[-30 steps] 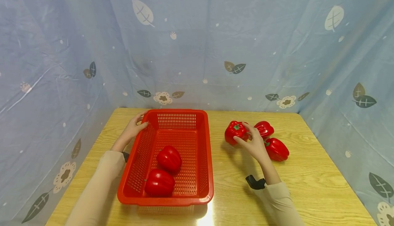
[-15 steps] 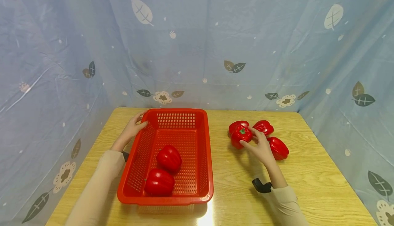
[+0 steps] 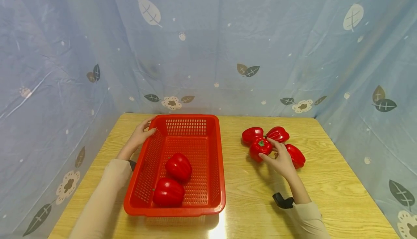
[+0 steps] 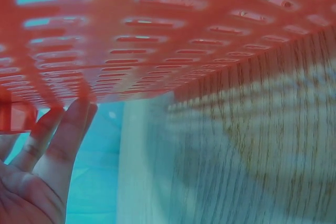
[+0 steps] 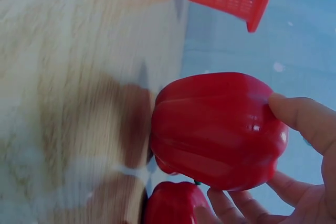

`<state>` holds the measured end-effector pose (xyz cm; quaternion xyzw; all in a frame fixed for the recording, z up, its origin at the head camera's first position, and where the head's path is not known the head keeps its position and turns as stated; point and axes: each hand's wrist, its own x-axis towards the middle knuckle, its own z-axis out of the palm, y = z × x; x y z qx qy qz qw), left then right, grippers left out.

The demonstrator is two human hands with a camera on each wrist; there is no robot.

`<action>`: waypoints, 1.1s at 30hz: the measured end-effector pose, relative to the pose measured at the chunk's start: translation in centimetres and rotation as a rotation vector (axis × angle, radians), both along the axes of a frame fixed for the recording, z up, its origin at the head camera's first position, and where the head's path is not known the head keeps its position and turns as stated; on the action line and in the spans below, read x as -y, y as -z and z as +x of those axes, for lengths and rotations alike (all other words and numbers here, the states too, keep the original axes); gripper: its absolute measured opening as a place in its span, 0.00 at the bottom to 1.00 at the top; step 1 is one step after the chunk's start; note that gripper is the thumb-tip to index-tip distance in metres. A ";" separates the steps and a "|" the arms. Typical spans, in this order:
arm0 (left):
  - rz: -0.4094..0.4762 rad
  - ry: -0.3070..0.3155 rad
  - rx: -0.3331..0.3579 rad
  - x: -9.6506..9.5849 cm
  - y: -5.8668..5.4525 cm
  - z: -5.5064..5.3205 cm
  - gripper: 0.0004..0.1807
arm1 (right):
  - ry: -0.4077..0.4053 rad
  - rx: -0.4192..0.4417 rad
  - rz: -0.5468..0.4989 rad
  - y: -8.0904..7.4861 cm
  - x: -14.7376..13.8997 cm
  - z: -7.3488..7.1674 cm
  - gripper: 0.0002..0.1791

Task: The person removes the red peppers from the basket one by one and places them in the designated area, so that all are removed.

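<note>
My right hand (image 3: 282, 162) holds a red bell pepper (image 3: 260, 149) between thumb and fingertips, its green stem facing up. In the right wrist view, this pepper (image 5: 218, 132) hangs close over the table, the thumb on one side and fingers on the other. Three more red peppers lie around it: one behind (image 3: 252, 135), one back right (image 3: 278, 134) and one to the right (image 3: 295, 156), partly behind the hand. At its far left corner, my left hand (image 3: 139, 136) grips the rim of a red plastic basket (image 3: 222, 181). Two red peppers (image 3: 179, 167) lie inside, toward its near left.
The wooden table (image 3: 241, 195) carries everything, with the basket left of centre and the loose peppers to the right. Blue patterned curtains (image 3: 202, 51) hang along the back and both sides. The basket's slotted wall (image 4: 173, 30) fills the upper left wrist view.
The right hand has moved rightward and nearer with its pepper, lower over the table, uncovering the pepper behind. The left hand and basket stay put.
</note>
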<state>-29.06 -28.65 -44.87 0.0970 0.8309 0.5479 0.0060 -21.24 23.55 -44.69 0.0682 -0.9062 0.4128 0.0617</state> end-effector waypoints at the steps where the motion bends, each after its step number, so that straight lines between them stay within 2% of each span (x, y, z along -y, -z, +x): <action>1: -0.007 -0.001 -0.004 0.0 0.0 0.0 0.32 | 0.003 0.001 0.003 0.0 -0.1 0.1 0.39; 9: -0.010 -0.008 0.003 0.1 0.2 0.2 0.33 | 0.029 -0.008 0.042 0.1 -1.0 0.5 0.39; 25: -0.020 -0.008 -0.013 0.0 0.2 -0.2 0.32 | 0.038 -0.055 0.066 0.7 -1.4 1.1 0.40; 33: -0.022 -0.011 -0.009 -0.2 -0.1 0.0 0.32 | 0.037 -0.060 0.067 0.7 -1.4 1.1 0.40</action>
